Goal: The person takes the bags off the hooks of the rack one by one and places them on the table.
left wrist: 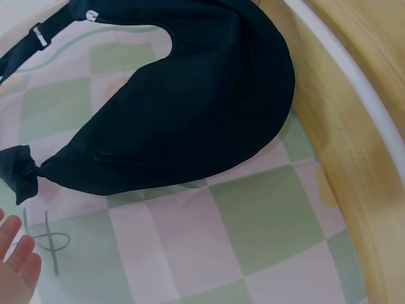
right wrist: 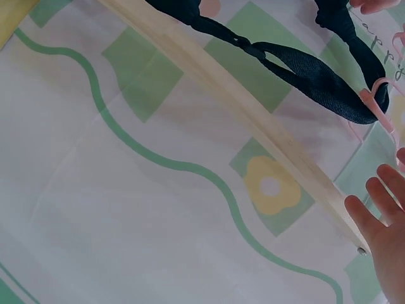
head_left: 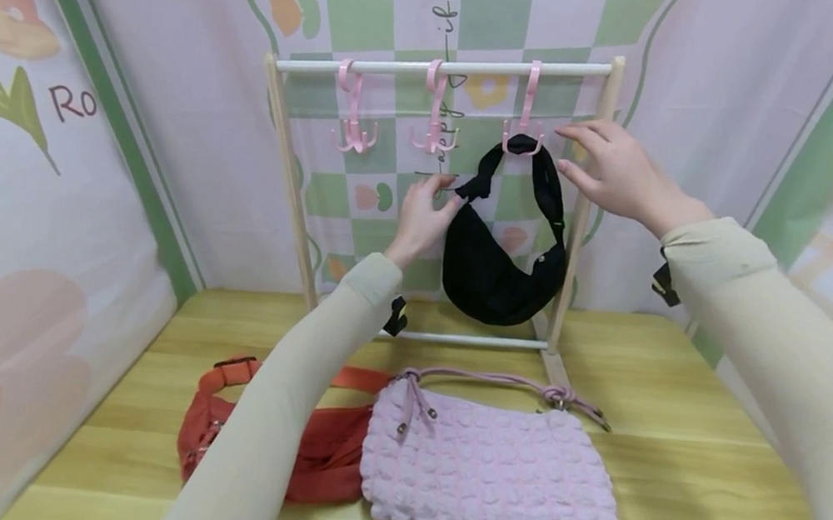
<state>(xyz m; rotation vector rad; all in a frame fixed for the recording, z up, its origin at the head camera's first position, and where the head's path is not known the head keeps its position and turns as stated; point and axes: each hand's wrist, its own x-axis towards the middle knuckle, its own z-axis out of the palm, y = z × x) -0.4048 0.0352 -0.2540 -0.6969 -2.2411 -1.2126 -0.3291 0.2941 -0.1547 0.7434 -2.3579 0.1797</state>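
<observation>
A black shoulder bag hangs by its strap from the rightmost pink hook on the rack. Just left of the bag's knotted strap end is my left hand, its fingers relaxed; in the left wrist view a gap shows between its fingertips and the knot. My right hand is raised to the right of the hook, fingers extended and holding nothing. From the right wrist camera, the black strap loops over the pink hook, with the right hand beside it.
Two more pink hooks, one at the left and one in the middle, hang from the rack's white bar. On the wooden table lie a red bag, partly behind my left forearm, and a pink puffy bag.
</observation>
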